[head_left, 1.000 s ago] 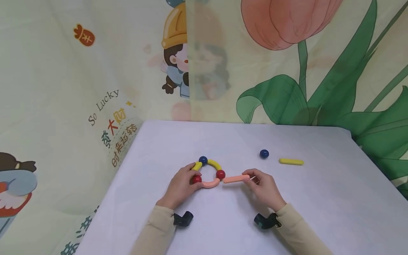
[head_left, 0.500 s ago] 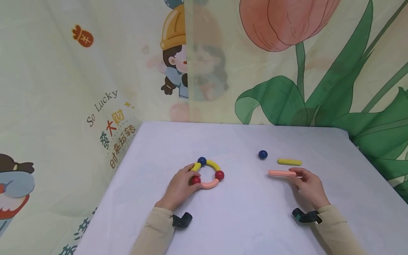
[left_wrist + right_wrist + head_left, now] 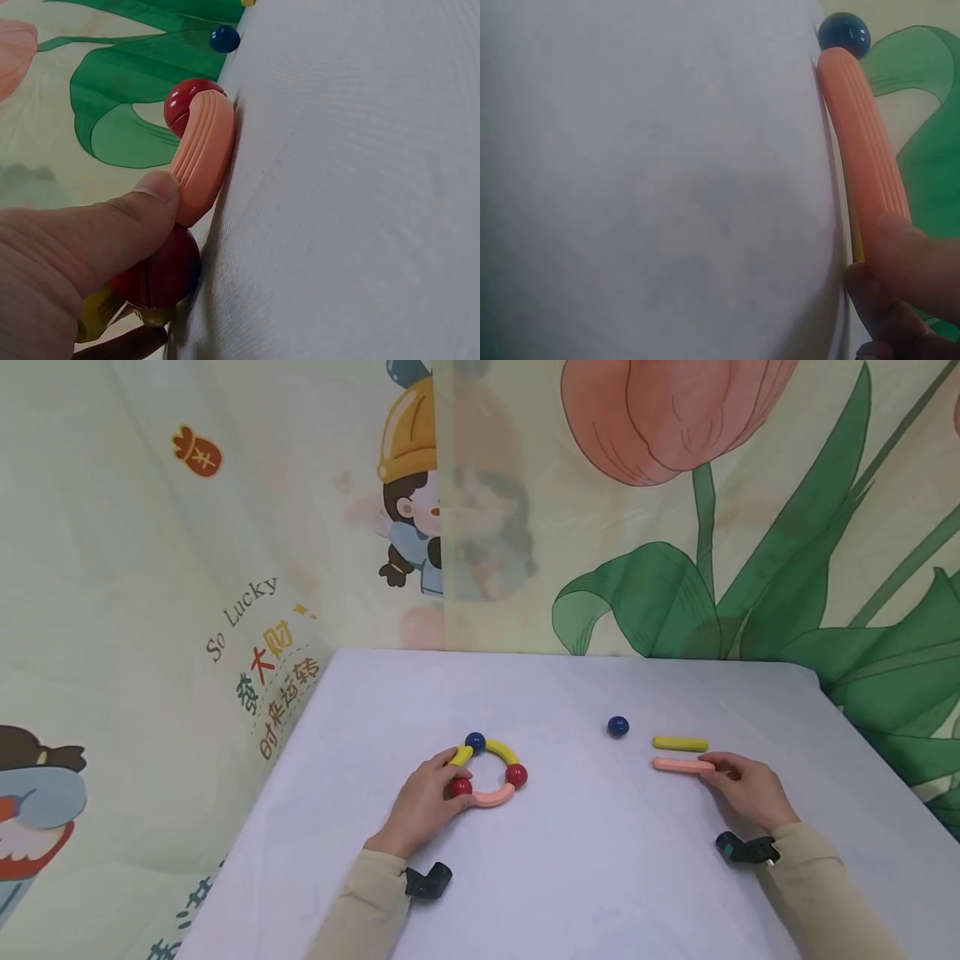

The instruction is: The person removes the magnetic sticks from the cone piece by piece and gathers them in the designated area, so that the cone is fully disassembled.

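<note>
Steadying the bead-and-arc ring (image 3: 486, 768) so it won't slide, left hand (image 3: 424, 802) pinches its red ball (image 3: 461, 787); right hand (image 3: 746, 787) pinches the straight pink stick (image 3: 681, 765) flat on the white table (image 3: 570, 877), beside the yellow stick (image 3: 679, 743), near the blue ball (image 3: 617, 726).

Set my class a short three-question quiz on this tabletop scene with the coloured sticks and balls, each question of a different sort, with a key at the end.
1. True or false: the right hand pinches one end of the straight pink stick.
2. Which piece lies just beyond the pink stick on the table? A) straight yellow stick B) green cube C) red ring
3. Fill in: the left hand holds the ring of curved pieces at a ____ ball.

Key: 1 true. 2 A. 3 red.
</note>
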`<state>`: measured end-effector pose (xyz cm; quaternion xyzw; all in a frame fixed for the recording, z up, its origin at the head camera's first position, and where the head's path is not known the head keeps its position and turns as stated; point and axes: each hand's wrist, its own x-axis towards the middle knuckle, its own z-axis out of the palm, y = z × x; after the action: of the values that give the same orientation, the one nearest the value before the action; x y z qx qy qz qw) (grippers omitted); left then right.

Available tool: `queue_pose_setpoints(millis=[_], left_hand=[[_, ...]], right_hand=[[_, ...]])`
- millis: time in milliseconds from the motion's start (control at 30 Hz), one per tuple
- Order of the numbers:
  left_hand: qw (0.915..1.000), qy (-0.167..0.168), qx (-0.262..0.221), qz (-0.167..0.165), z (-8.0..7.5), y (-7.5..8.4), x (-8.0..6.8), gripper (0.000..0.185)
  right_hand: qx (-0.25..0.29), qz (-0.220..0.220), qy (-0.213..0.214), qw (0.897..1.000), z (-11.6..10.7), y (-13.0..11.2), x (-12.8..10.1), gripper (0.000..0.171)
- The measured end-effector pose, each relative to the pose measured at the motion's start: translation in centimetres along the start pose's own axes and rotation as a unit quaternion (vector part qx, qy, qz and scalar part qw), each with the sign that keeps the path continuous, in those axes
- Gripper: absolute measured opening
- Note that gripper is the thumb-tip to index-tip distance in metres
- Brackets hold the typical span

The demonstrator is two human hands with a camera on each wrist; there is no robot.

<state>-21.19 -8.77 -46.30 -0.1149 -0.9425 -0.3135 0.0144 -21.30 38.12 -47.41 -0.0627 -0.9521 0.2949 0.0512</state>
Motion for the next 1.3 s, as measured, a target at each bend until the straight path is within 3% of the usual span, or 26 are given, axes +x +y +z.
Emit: queue_pose_setpoints(millis=[500, 633, 767, 867, 967, 1133, 1300], left_hand=[[1.0000, 0.004, -0.001, 0.002, -0.1, -0.2, -0.1, 0.038], [1.0000, 0.003, -0.001, 0.002, 0.0, -0.3, -0.1, 0.037], [0.9998, -0.005, -0.014, 0.011, 0.1, -0.4, -0.1, 0.036], [0.9990, -0.017, -0.030, 0.028, 0.1, -0.3, -0.1, 0.034], [0.9985, -0.016, -0.034, 0.041, 0.1, 0.2, -0.1, 0.043], [0.9992, -0.005, -0.035, 0.017, 0.5, 0.8, -0.1, 0.068], [0.9965, 0.031, -0.076, 0.015, 0.9, 0.8, 0.0, 0.040]], right_hand=[[-0.008, -0.004, -0.020, 1.000, 0.1, 0.2, 1.2, 0.032], [-0.013, -0.007, -0.005, 1.000, -0.2, 0.1, 0.9, 0.035], [-0.008, 0.014, 0.039, 0.999, -0.3, -0.7, -0.3, 0.036], [0.015, 0.030, 0.078, 0.996, 0.3, -2.8, -1.6, 0.035], [0.034, -0.016, 0.095, 0.995, 1.7, -6.0, -2.5, 0.029], [0.058, -0.153, 0.031, 0.986, 6.1, -12.6, -3.6, 0.022], [0.064, -0.227, -0.033, 0.971, 10.5, -19.0, -5.1, 0.025]])
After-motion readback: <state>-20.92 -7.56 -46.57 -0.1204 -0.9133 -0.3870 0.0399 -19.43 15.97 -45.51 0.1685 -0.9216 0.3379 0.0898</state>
